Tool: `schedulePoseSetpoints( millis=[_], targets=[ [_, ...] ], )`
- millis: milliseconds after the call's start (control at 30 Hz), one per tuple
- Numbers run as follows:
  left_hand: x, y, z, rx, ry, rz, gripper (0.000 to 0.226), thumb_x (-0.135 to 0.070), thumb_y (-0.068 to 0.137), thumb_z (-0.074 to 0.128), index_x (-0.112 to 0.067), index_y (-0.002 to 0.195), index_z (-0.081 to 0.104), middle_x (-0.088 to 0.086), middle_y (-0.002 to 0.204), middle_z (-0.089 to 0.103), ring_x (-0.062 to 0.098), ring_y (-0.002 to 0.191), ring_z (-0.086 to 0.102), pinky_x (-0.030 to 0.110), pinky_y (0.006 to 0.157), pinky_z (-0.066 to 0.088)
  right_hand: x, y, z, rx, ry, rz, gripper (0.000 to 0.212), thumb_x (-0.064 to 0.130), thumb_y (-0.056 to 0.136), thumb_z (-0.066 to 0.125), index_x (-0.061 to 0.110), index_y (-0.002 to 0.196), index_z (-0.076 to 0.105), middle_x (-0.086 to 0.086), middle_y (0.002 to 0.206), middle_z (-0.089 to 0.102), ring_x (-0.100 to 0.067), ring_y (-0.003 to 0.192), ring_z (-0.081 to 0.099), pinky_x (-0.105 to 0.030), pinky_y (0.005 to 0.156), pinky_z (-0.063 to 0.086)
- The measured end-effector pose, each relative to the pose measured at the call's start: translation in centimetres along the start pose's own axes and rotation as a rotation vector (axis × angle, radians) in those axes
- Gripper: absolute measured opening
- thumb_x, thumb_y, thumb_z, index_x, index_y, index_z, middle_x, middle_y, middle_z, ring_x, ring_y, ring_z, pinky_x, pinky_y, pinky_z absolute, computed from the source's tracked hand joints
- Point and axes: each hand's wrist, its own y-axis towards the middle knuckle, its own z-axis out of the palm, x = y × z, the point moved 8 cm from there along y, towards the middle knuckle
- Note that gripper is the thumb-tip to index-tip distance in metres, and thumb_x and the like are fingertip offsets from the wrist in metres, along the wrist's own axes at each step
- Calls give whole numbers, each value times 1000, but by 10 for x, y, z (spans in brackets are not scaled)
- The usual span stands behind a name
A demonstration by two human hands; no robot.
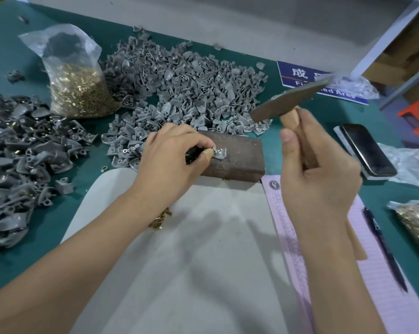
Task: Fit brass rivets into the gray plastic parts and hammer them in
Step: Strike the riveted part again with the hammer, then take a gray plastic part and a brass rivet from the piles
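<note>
On top of the block (237, 153), left hand (169, 160) pinches a gray part (220, 153) with a rivet (219, 151) in it, right hand (319, 174) grips the hammer (292, 100) raised above.

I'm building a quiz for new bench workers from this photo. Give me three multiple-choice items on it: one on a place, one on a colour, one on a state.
1. Where does the gray part being worked on lie?
A. On the dark metal block
B. On the pink form
C. Inside the bag of rivets

2. What colour is the table cover?
A. Red
B. Teal green
C. Yellow

3. What is the right hand doing?
A. Resting flat on the paper
B. Holding the phone
C. Gripping the raised hammer

Answers:
1 A: the left hand pinches the gray part on top of the metal block.
2 B: the table cover is teal green.
3 C: the right hand is curled round the handle of the hammer, whose head is in the air above the block.
</note>
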Motion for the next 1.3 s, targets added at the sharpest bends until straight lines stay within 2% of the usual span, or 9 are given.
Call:
schedulePoseSetpoints(
  millis=[100, 200, 433, 633, 767, 900, 967, 1100, 1300],
  targets=[
    [-1, 0, 0, 5, -11, 8, 6, -35, 94, 69, -36, 96, 75, -19, 99, 65, 11, 105, 51, 36, 92, 34, 11, -6, 19, 156, -48, -74, 31, 41, 101, 58, 39, 131, 64, 12, 99, 74, -9, 85, 65, -27, 65, 44],
    [1, 1, -1, 1, -5, -15, 5, -37, 93, 71, -37, 96, 75, -20, 99, 65, 11, 107, 51, 37, 94, 34, 11, -8, 30, 315, -219, -163, 24, 43, 95, 62, 44, 118, 67, 11, 87, 75, -20, 77, 68, -28, 58, 37],
    [2, 0, -1, -16, -21, -13, 7, -37, 93, 71, -36, 97, 76, -20, 98, 65, 11, 107, 49, 35, 92, 32, -3, 4, -1, 32, -75, 28, 32, 46, 101, 54, 41, 132, 61, 13, 81, 68, -12, 74, 63, -29, 65, 47],
    [2, 2, -2, -34, 2, 12, 6, -38, 91, 74, -37, 96, 77, -20, 96, 65, 10, 105, 47, 36, 88, 31, 12, -10, 34, 384, -186, -151, 29, 43, 99, 59, 43, 127, 65, 9, 98, 75, -17, 85, 64, -30, 61, 40],
    [2, 0, -1, -24, -13, -10, 6, -40, 91, 73, -39, 96, 77, -23, 94, 62, 5, 105, 43, 32, 89, 27, 3, 1, 10, 266, -270, -172, 28, 44, 93, 60, 41, 121, 65, 8, 88, 76, -26, 77, 71, -32, 61, 48],
    [3, 1, 0, -24, -12, -5, 8, -40, 92, 73, -37, 98, 77, -21, 97, 65, 9, 106, 47, 39, 92, 34, -4, 5, -4, 82, -63, 5, 32, 42, 101, 55, 40, 132, 64, 13, 100, 75, -7, 84, 64, -25, 69, 44],
    [5, 2, 1, -24, -6, 4, 8, -40, 92, 72, -38, 98, 77, -20, 97, 65, 12, 107, 49, 43, 93, 37, 3, 1, 5, 125, -41, 0, 33, 42, 103, 55, 40, 134, 63, 14, 104, 74, -6, 87, 64, -24, 69, 43],
    [6, 3, 1, -25, 6, -4, 11, -45, 90, 69, -40, 97, 76, -24, 96, 62, 11, 105, 49, 53, 95, 42, -6, -11, 38, 487, -227, -24, 30, 48, 101, 53, 50, 131, 58, 11, 100, 75, -21, 90, 64, -31, 64, 37],
    [5, 1, 0, -34, -2, -8, 9, -42, 91, 71, -38, 97, 76, -24, 97, 62, 10, 106, 49, 55, 98, 41, -30, 1, 13, 323, -212, 65, 35, 43, 102, 47, 49, 136, 56, 12, 105, 70, -11, 88, 58, -30, 67, 38]
  ],
)
